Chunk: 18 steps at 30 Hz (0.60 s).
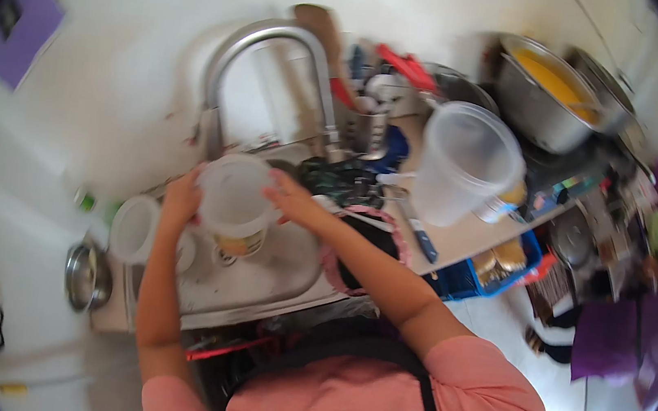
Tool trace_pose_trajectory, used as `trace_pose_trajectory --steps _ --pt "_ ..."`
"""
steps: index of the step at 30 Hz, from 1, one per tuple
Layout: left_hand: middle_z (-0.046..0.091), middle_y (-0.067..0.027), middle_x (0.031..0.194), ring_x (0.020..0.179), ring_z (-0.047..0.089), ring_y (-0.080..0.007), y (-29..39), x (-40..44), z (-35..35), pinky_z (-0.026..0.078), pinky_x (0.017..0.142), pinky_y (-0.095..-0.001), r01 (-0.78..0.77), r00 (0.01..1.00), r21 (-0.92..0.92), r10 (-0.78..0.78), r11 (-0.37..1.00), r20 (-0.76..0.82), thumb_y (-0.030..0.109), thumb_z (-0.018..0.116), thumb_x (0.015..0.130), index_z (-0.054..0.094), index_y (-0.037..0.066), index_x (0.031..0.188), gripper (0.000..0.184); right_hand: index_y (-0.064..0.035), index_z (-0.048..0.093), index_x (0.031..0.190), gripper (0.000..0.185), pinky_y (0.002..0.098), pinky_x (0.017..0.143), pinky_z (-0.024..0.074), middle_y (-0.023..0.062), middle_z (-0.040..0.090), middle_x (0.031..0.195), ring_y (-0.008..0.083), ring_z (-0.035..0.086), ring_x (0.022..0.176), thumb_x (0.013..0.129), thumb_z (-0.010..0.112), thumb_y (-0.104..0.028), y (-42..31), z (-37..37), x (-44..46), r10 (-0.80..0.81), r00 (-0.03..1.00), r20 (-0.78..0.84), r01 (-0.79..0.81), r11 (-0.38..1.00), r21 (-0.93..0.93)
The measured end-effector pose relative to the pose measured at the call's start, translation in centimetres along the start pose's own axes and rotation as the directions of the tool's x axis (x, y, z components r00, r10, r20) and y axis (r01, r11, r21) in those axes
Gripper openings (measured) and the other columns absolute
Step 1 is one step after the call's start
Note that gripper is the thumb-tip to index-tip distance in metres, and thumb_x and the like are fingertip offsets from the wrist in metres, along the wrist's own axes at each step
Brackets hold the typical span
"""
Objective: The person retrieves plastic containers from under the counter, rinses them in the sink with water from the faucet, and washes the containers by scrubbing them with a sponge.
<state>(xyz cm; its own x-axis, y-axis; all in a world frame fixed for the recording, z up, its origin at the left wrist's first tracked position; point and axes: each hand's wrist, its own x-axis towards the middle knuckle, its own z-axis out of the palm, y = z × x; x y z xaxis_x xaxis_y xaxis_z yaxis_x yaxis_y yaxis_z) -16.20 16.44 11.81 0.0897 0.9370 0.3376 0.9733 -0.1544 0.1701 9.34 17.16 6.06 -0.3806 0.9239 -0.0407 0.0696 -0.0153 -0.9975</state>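
Observation:
Over the sink (288,274), both hands hold a translucent white plastic tub (233,194) by its sides, its round opening facing up toward me. My left hand (185,194) is closed on its left side, and my right hand (295,200) grips the right side near the rim. A yellowish patch shows at the tub's lower part; I cannot tell whether it is a label or another container behind. Left of my left forearm stands another whitish tub (135,228). A curved metal faucet (276,31) arches behind the held tub.
Right of the sink stand a tall clear plastic container (465,169), a blue-handled knife (422,237) and a utensil holder (369,132). A large pot (549,122) of yellow-orange contents is farther right. A metal bowl (88,276) sits at left; a blue crate (492,279) is below the counter.

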Motion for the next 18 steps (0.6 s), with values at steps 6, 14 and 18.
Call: trace_pose_trajectory --steps 6,14,18 --pt "0.061 -0.021 0.08 0.08 0.061 -0.0351 8.4 1.2 -1.5 0.048 0.073 -0.0461 0.176 0.984 0.056 -0.177 0.983 0.009 0.019 0.055 0.073 0.064 0.004 0.089 0.024 -0.0102 0.029 0.135 0.06 0.0387 0.055 0.0549 0.0132 0.052 0.11 0.0256 0.06 0.071 0.077 0.044 -0.002 2.9 3.6 0.2 0.24 0.97 0.039 -0.243 0.951 0.188" --pt "0.061 -0.0185 0.086 0.084 0.057 -0.0303 10.0 0.4 4.8 0.044 0.069 -0.0424 0.026 0.99 0.28 0.014 0.96 -0.139 0.018 0.057 0.071 0.068 0.002 0.077 0.02 -0.0048 0.011 0.139 0.075 0.0426 0.061 0.0535 0.0169 0.054 0.106 0.0297 0.062 0.068 0.083 0.057 -0.022 12.2 2.1 1.8 0.264 0.851 0.453 -0.443 0.824 0.353" --pt "0.061 -0.0161 0.084 0.085 0.056 -0.0305 4.3 1.6 6.6 0.047 0.065 -0.0421 0.326 0.928 0.14 -0.288 0.935 -0.238 0.016 0.06 0.066 0.068 0.004 0.076 0.018 -0.0057 0.033 0.135 0.057 0.028 0.05 0.0499 0.0121 0.058 0.106 0.0216 0.063 0.071 0.086 0.056 -0.022 5.0 -0.6 0.9 0.212 0.956 0.202 -0.215 0.977 -0.008"
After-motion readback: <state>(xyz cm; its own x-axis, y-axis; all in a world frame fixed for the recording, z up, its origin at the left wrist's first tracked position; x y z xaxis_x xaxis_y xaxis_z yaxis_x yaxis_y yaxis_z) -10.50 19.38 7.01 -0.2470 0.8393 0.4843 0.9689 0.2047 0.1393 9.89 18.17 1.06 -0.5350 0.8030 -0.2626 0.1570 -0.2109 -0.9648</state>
